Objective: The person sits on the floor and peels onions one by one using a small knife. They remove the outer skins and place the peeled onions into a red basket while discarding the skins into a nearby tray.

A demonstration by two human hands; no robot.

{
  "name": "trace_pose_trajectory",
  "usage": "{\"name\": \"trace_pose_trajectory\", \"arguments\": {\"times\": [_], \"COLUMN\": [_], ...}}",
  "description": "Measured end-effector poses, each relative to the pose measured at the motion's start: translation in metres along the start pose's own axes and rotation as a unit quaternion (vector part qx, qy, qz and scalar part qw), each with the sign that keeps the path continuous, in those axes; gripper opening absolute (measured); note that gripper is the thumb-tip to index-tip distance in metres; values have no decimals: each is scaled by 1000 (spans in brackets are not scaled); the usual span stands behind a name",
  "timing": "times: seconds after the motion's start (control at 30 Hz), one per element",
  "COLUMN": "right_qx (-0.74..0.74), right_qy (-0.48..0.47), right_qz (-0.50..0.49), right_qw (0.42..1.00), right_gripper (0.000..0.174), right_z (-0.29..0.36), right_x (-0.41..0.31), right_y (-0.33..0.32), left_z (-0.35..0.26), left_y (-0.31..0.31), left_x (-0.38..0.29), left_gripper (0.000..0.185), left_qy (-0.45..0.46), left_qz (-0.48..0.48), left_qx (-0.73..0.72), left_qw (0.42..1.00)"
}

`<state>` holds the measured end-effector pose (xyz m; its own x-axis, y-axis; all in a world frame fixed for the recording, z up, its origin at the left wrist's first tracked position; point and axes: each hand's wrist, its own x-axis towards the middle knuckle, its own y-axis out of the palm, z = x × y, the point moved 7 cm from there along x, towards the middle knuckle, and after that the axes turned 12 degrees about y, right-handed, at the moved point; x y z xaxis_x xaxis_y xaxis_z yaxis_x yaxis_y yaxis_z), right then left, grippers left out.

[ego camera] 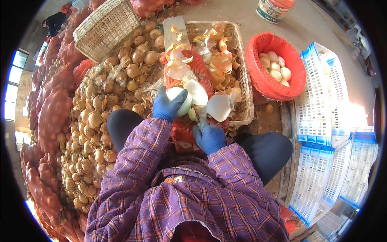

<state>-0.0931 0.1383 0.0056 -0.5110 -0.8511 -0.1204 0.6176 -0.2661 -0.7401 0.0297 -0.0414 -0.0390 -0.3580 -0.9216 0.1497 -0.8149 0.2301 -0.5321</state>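
Note:
My left hand (pixel 165 104), in a blue glove, grips a peeled white onion (pixel 186 106) with the thumb across its top. My right hand (pixel 211 137), also gloved in blue, is just right of and below the onion, fingers curled by a piece of onion layer (pixel 219 108). Whether it pinches that piece or a small tool is hidden. Another white onion layer (pixel 196 92) lies between, on the red mesh wrapped around a board (pixel 175 33). The board spans a plastic crate (pixel 246 103) heaped with onion skins (pixel 220 65).
Unpeeled onions (pixel 95 119) are piled at left, backed by red mesh sacks (pixel 54 115). A tilted beige crate (pixel 105 30) rests on the pile. At right are a red-mesh-lined bucket (pixel 254 60) holding peeled onions (pixel 275 74), and stacked white-and-blue crates (pixel 314 178). A lidded bucket (pixel 273 12) stands beyond.

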Motion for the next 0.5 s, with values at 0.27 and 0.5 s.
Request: {"name": "trace_pose_trajectory", "arguments": {"times": [0.27,0.5], "right_qx": [112,50], "right_qy": [19,2], "right_qz": [36,64], "right_qw": [993,997], "right_gripper": [26,28], "right_z": [-11,-8], "right_x": [-15,-8], "right_y": [-16,-16], "left_z": [-56,-65], "left_y": [-3,-8], "left_x": [-31,-43], "left_gripper": [90,92], "left_qy": [88,107], "left_qz": [72,119], "left_qx": [24,-2], "left_qw": [993,987]}}
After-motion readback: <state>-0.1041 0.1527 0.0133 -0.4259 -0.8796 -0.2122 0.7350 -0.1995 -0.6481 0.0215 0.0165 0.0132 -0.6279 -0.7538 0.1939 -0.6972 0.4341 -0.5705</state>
